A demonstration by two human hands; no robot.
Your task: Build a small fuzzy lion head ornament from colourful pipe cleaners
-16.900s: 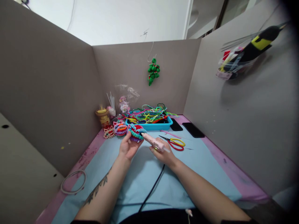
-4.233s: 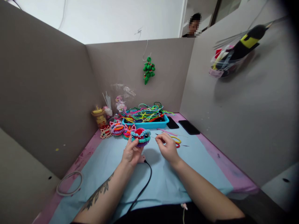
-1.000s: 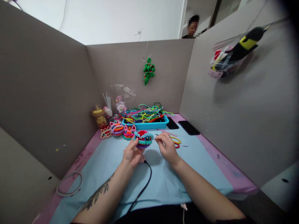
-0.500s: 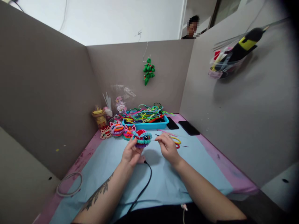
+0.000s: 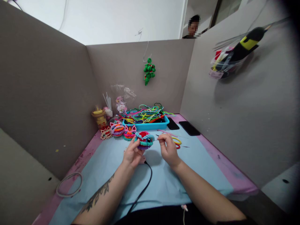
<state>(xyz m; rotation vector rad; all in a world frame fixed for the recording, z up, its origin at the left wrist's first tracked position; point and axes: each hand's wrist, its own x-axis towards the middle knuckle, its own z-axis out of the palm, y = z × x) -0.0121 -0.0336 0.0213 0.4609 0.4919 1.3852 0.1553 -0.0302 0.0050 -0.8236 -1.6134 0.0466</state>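
Note:
My left hand (image 5: 131,155) grips a round pipe-cleaner figure (image 5: 144,139) with a red top, teal loops and a purple base, held just above the blue mat (image 5: 164,178). My right hand (image 5: 168,149) is right beside the figure, thumb and forefinger pinched together on something too small to make out. A black cord (image 5: 142,190) runs from under my left hand toward me; the pink tool at its end is mostly hidden.
Three finished figures (image 5: 117,128) stand by a blue tray of pipe cleaners (image 5: 145,118). Scissors (image 5: 176,142) and two phones (image 5: 189,128) lie to the right. A jar (image 5: 98,116), a wire ring (image 5: 69,184), grey partition walls, a hanging green ornament (image 5: 149,70), a person beyond.
The pink glue tool left my right hand and now lies under my left. In the last second the figure has turned slightly and my right hand pinches closer to it.

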